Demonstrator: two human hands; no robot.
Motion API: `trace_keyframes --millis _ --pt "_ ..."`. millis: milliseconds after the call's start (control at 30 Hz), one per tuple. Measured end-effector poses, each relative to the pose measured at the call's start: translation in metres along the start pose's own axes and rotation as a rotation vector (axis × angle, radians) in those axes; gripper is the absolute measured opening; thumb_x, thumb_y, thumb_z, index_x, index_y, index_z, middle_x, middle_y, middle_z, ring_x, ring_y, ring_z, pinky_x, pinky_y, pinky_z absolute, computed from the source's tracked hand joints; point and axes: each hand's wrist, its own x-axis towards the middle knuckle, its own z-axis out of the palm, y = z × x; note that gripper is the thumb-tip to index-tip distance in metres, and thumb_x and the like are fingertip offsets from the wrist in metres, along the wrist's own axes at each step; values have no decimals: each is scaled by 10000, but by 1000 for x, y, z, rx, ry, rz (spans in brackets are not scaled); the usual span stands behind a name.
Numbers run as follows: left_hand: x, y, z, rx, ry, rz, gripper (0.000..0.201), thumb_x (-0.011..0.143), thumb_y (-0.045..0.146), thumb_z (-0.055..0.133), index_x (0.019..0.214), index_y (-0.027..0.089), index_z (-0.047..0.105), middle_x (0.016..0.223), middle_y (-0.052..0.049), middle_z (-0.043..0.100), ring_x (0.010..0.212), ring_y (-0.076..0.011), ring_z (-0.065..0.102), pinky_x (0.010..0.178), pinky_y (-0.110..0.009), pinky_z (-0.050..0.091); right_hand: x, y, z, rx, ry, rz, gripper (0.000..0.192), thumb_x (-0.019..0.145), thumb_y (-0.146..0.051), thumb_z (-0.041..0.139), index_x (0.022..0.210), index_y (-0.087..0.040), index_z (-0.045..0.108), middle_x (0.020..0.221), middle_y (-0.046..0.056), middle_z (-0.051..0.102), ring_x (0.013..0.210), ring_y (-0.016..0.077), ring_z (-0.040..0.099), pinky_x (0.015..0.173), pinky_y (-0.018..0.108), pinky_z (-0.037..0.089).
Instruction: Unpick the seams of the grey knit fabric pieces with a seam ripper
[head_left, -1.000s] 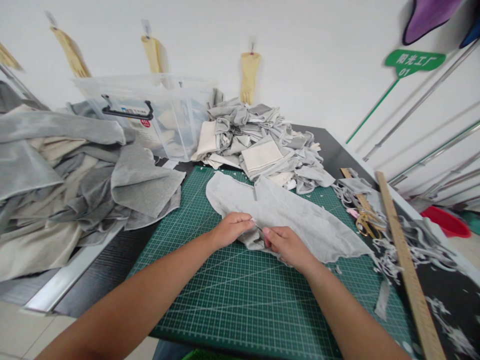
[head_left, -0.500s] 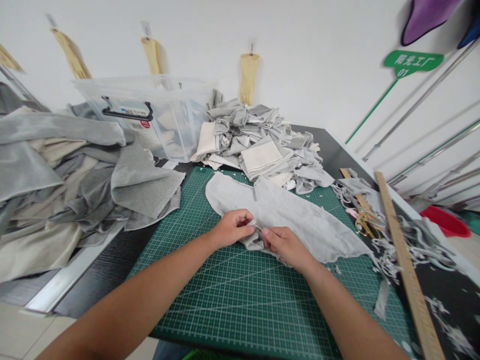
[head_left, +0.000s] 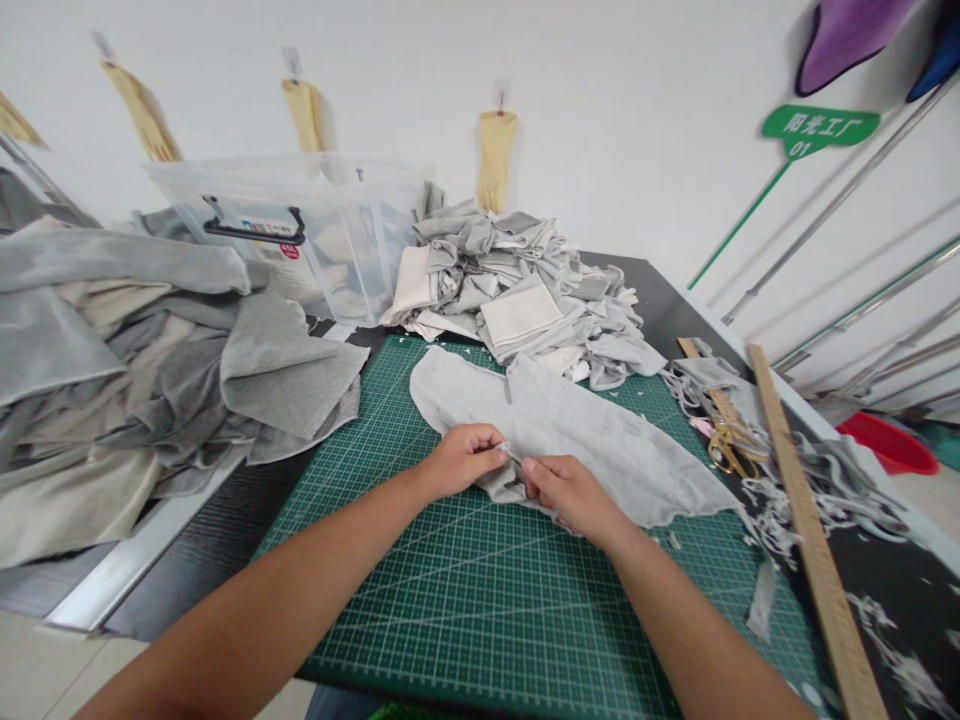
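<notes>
A light grey piece of cloth (head_left: 592, 430) lies spread over the green cutting mat (head_left: 465, 600), its near edge bunched up between my hands. My left hand (head_left: 466, 460) pinches a small fold of that edge between thumb and forefinger. Close by on its right, my right hand (head_left: 566, 492) has thumb and fingers closed on the same edge. Whether a small tool is also in the right hand's grip I cannot make out. The cloth's right part tapers to a point near the mat's right side.
A heap of grey and cream fabric (head_left: 150, 370) covers the table's left. Behind the mat are another cloth pile (head_left: 517, 290) and a clear plastic bin (head_left: 352, 240). On the right lie a wooden ruler (head_left: 810, 530), gold-handled scissors (head_left: 724, 452) and fabric scraps (head_left: 772, 515).
Both hands stay at the same spot, pinching the cloth edge, with only a tiny shift of the fingers. The view has tilted very slightly.
</notes>
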Motion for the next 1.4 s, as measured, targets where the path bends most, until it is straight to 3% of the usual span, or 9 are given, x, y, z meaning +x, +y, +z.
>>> trace_keyframes --millis 633,1400 --pt "0 1 1 39 -15 -11 256 789 361 588 755 107 586 602 20 509 540 -79 429 503 -183 311 -2 -3 0 36 -24 61 500 850 -585 414 630 -154 541 425 -74 286 365 55 255 381 192 206" --pt "-1 3 1 21 -2 -3 278 777 370 609 746 95 592 594 15 508 534 -80 424 503 -187 317 -2 -3 0 13 -12 41 524 840 -611 404 631 -154 552 421 -62 328 371 65 284 384 199 224"
